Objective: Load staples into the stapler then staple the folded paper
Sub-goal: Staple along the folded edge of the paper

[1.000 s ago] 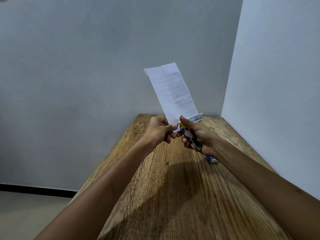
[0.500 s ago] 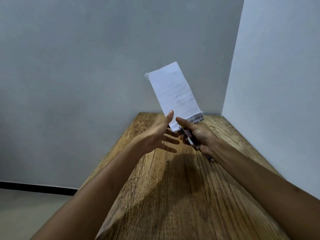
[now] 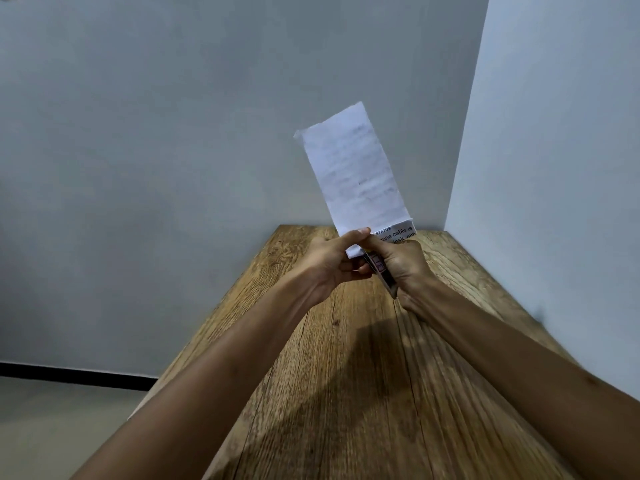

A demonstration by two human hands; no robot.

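Nearest the camera, two bare forearms reach forward over the wooden desk (image 3: 363,393), whose near and middle surface carries only their shadow. Beyond them the hands meet above the desk, clear of its surface. The left hand (image 3: 327,261) is closed in a pinch, thumb on top, on the lower left edge of the folded paper (image 3: 356,174). The right hand (image 3: 403,263) is wrapped around the stapler (image 3: 379,268), a small dark unit with a label on its side, held slanted with its nose toward the bottom edge of the paper; whether that edge sits inside the stapler mouth cannot be determined, since the fingers cover the junction. The paper rises from the two hands, leaning to the left, with a printed flap showing at the lower right beside the right thumb. Behind it, two pale walls meet at the far corner of the desk. Handling judgement: the paper is light and limp and probably stands only because of the fold, so it should be pinched close to the stapling point to keep the layers aligned; a grip farther up would let the bottom edge shift. The stapler appears rigid and light enough for one hand, and is best squeezed across its top and base near the nose. Count: one folded paper, one stapler, two hands, one desk. No loose staples and no staple box are visible.
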